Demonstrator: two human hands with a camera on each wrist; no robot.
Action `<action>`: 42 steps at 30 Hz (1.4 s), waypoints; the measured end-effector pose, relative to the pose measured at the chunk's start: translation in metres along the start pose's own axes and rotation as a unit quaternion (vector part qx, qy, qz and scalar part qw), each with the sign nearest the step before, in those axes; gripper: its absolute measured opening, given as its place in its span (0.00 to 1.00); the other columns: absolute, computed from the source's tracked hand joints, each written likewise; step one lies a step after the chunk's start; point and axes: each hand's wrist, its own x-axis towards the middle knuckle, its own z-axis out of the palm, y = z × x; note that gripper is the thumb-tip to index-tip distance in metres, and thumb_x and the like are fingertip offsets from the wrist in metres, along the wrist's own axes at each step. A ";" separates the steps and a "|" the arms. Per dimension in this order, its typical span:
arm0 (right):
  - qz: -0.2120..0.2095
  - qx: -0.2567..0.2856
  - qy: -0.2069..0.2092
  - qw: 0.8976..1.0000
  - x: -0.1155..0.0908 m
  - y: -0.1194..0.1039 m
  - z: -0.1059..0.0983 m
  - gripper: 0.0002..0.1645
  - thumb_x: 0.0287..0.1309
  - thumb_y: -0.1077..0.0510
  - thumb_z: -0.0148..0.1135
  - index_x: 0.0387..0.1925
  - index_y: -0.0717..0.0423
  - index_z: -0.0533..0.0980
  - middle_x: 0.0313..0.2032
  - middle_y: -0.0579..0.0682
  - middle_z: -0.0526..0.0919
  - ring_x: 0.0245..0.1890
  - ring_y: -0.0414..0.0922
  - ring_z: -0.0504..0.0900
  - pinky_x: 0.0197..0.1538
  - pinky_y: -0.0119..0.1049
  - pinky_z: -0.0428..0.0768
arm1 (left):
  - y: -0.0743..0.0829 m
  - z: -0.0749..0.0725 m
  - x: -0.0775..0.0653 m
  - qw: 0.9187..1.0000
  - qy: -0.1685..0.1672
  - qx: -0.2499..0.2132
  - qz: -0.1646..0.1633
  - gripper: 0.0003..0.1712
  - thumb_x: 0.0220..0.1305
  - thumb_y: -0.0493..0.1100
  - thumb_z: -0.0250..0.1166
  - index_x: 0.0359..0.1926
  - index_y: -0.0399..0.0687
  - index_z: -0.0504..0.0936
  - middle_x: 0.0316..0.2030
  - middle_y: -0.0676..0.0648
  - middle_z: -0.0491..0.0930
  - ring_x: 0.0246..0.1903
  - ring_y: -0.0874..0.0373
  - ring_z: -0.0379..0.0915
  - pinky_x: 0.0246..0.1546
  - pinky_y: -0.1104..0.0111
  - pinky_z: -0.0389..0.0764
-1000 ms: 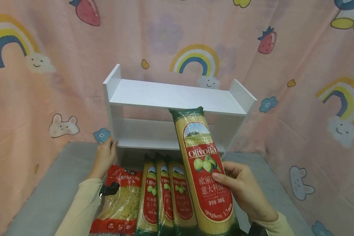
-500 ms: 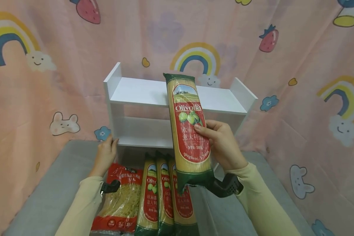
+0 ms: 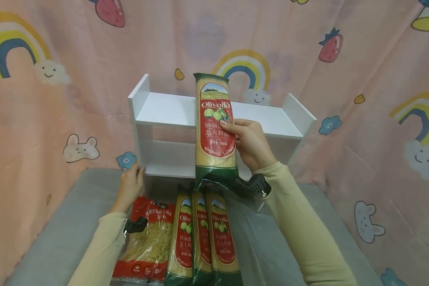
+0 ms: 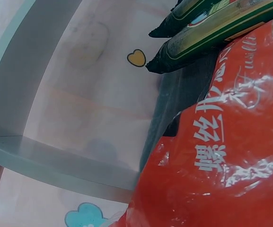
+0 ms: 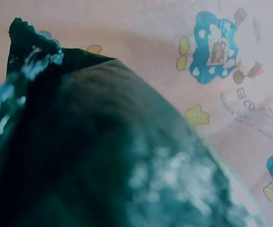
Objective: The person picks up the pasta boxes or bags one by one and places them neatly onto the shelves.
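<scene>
My right hand (image 3: 252, 143) holds a spaghetti packet (image 3: 216, 155) upright by its right edge, thumb across the red label. The packet is in front of the white shelf (image 3: 168, 109), its top above the upper board. In the right wrist view, the packet's green end (image 5: 127, 142) fills much of the frame, and the hand is hidden. My left hand (image 3: 130, 184) grips the left side panel of the shelf near the middle board; only a sliver of it shows in the left wrist view.
Below the shelf, a red fusilli bag (image 3: 146, 238) lies left of several upright-lying spaghetti packets (image 3: 223, 238) in a row. A grey cloth (image 3: 271, 246) covers the table. A pink patterned curtain (image 3: 157, 39) hangs behind.
My right hand has raised the spaghetti packet up and slightly left, away from the row of packets to in front of the shelf. My left hand stays on the side panel.
</scene>
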 end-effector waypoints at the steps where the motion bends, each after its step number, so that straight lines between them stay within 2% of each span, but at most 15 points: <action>1: 0.005 0.001 0.005 1.000 0.003 -0.002 0.003 0.20 0.60 0.59 0.61 0.48 0.71 0.73 0.36 0.53 0.80 0.33 0.43 0.80 0.36 0.32 0.79 | 0.000 0.000 0.000 1.000 -0.001 0.001 -0.001 0.07 0.70 0.34 0.52 0.37 0.31 0.71 0.17 0.41 0.68 0.14 0.55 0.61 0.18 0.63 0.64; 5: 0.023 0.008 0.023 0.999 0.019 -0.009 0.018 0.22 0.59 0.59 0.63 0.50 0.71 0.74 0.39 0.55 0.79 0.35 0.45 0.79 0.39 0.34 0.79 | 0.001 0.000 0.001 1.000 -0.002 0.008 -0.004 0.09 0.70 0.34 0.51 0.31 0.33 0.69 0.15 0.44 0.65 0.13 0.57 0.59 0.17 0.64 0.62; 8: 0.030 0.007 0.035 0.999 0.031 -0.010 0.029 0.22 0.58 0.58 0.64 0.50 0.69 0.75 0.42 0.55 0.80 0.38 0.45 0.79 0.43 0.36 0.78 | 0.000 0.000 0.001 1.000 0.002 0.017 -0.002 0.09 0.70 0.34 0.51 0.32 0.33 0.69 0.15 0.44 0.66 0.14 0.57 0.59 0.18 0.63 0.63; 13: 0.048 -0.003 0.031 0.998 0.046 -0.012 0.040 0.22 0.58 0.58 0.64 0.51 0.67 0.74 0.43 0.55 0.80 0.39 0.45 0.80 0.45 0.37 0.79 | 0.000 0.000 0.000 1.000 -0.006 0.018 -0.010 0.09 0.70 0.35 0.51 0.31 0.35 0.69 0.15 0.44 0.65 0.13 0.56 0.60 0.17 0.64 0.63; 17: 0.071 -0.034 0.014 0.997 0.051 -0.016 0.044 0.23 0.58 0.57 0.64 0.53 0.65 0.72 0.43 0.55 0.80 0.38 0.47 0.81 0.44 0.39 0.80 | 0.000 0.002 -0.001 1.000 0.005 0.004 0.001 0.08 0.69 0.33 0.52 0.31 0.35 0.69 0.15 0.45 0.65 0.13 0.57 0.59 0.16 0.66 0.61; 23: 0.078 -0.091 -0.012 0.993 0.056 -0.020 0.052 0.25 0.59 0.55 0.63 0.54 0.64 0.71 0.43 0.56 0.81 0.39 0.48 0.83 0.42 0.38 0.80 | -0.002 0.003 -0.001 0.999 0.033 0.007 0.023 0.11 0.67 0.30 0.54 0.26 0.36 0.66 0.13 0.46 0.63 0.13 0.61 0.56 0.15 0.67 0.59; 30: 0.077 -0.135 -0.020 0.988 0.057 -0.022 0.059 0.23 0.58 0.53 0.64 0.50 0.65 0.74 0.41 0.56 0.81 0.37 0.48 0.83 0.39 0.37 0.81 | -0.001 0.003 -0.001 0.999 0.034 0.004 0.028 0.08 0.67 0.30 0.54 0.29 0.35 0.68 0.14 0.47 0.62 0.13 0.62 0.54 0.15 0.67 0.59; 33: 0.069 -0.186 -0.039 0.979 0.055 -0.026 0.058 0.22 0.58 0.53 0.64 0.47 0.66 0.77 0.39 0.56 0.82 0.34 0.47 0.83 0.37 0.35 0.81 | -0.001 0.003 -0.001 0.999 0.033 0.003 0.028 0.09 0.67 0.30 0.54 0.28 0.35 0.67 0.14 0.47 0.61 0.13 0.62 0.54 0.16 0.68 0.59; 38: 0.058 -0.294 -0.078 0.951 0.051 -0.029 0.049 0.21 0.58 0.50 0.64 0.42 0.65 0.79 0.34 0.54 0.81 0.26 0.42 0.78 0.31 0.29 0.77 | -0.001 0.003 0.000 0.999 0.036 0.005 0.032 0.08 0.67 0.30 0.54 0.29 0.35 0.67 0.13 0.47 0.61 0.13 0.61 0.53 0.16 0.67 0.58; 40: 0.054 -0.315 -0.096 0.943 0.049 -0.029 0.044 0.21 0.58 0.49 0.63 0.41 0.65 0.79 0.31 0.53 0.81 0.23 0.42 0.76 0.32 0.30 0.78 | 0.000 0.003 0.000 0.999 0.035 0.006 0.030 0.09 0.67 0.30 0.54 0.29 0.35 0.67 0.13 0.47 0.61 0.13 0.61 0.54 0.16 0.67 0.58; 42: 0.048 -0.323 -0.109 0.939 0.045 -0.028 0.037 0.21 0.59 0.49 0.63 0.40 0.65 0.79 0.27 0.52 0.79 0.21 0.41 0.74 0.33 0.31 0.79 | 0.001 0.003 0.000 0.999 0.031 0.008 0.025 0.09 0.68 0.30 0.53 0.28 0.36 0.67 0.13 0.47 0.61 0.13 0.61 0.54 0.16 0.67 0.59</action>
